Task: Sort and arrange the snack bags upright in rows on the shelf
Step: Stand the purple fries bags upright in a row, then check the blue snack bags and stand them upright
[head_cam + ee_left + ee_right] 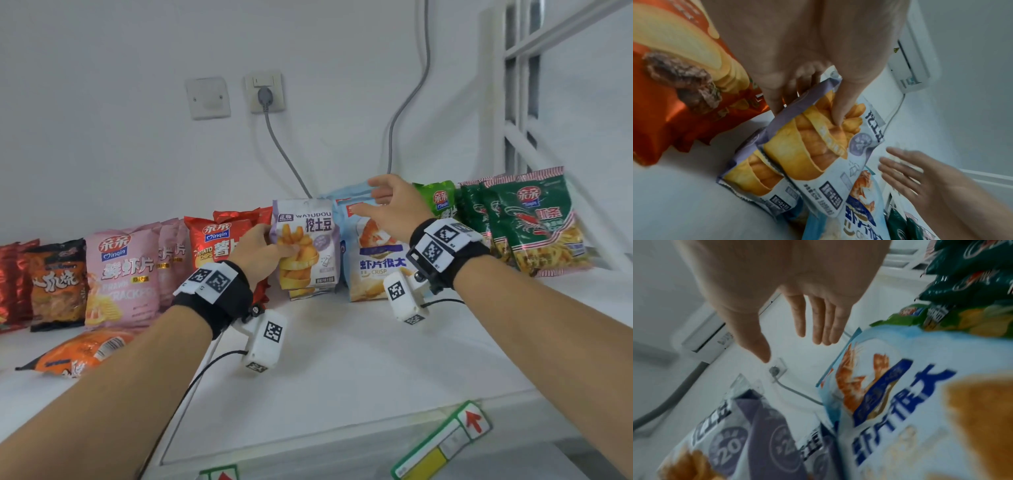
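My left hand (260, 251) is pinching the purple fries bag (308, 246) by its left edge, thumb on the front, standing it mid-row on the shelf (342, 359) between the red chips bag (214, 241) and the blue shrimp bag (373, 260). My right hand (390, 205) is spread wide, holding nothing, hovering by the blue one's top. Risk as I see it: let go crooked and the purple bag slumps, maybe knocking over its neighbours.

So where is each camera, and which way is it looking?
Head: on the person's head, looking forward and down at the shelf; both forearms, left hand, right hand show.
Left wrist: looks along the left hand gripping the purple fries bag.
Right wrist: looks along the open right hand above the blue shrimp bag.
Shared: all three show the purple and blue bags.
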Demonstrator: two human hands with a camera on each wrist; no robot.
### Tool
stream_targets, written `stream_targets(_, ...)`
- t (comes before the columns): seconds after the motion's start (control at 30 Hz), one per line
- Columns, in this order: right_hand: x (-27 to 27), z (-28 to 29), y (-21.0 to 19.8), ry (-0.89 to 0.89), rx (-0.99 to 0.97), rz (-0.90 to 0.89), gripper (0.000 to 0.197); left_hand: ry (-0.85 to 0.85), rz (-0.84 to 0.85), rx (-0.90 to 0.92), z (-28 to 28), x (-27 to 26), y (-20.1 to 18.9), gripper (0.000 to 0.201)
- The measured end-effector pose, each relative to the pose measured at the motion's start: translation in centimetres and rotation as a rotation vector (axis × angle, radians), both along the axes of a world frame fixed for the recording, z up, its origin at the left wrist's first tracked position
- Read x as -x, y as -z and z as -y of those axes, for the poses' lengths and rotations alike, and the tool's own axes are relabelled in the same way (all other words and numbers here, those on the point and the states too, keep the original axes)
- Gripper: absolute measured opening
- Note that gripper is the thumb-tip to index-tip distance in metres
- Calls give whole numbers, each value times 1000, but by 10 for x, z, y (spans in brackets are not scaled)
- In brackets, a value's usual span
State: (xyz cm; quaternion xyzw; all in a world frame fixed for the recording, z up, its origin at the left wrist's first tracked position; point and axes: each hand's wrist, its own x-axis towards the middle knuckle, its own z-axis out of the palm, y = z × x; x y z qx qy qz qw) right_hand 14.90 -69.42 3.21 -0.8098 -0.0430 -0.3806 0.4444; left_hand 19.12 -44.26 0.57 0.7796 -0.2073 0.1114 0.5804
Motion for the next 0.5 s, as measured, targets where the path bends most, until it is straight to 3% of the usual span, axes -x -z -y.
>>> stream_targets(0.07,-2,17,1,115,65,-73,73,-9,-39,-21,6,-4,0,18)
stream_targets(0.17,-7,44,7,197,107,-232,87,-26,-115,-48,11,-10,4,22)
stream_targets(0.27,-13,68,18,188,169,-469,75,-59,-149,-104,17,-12,7,21)
stream_targets(0.37,-19,80,29,139,243,-650,80,-113,-195,-106,23,-15,6,16)
stream_targets(0.5,-22,84,33,49,210,-652,74,-204,-244,-158,29,-15,4,26)
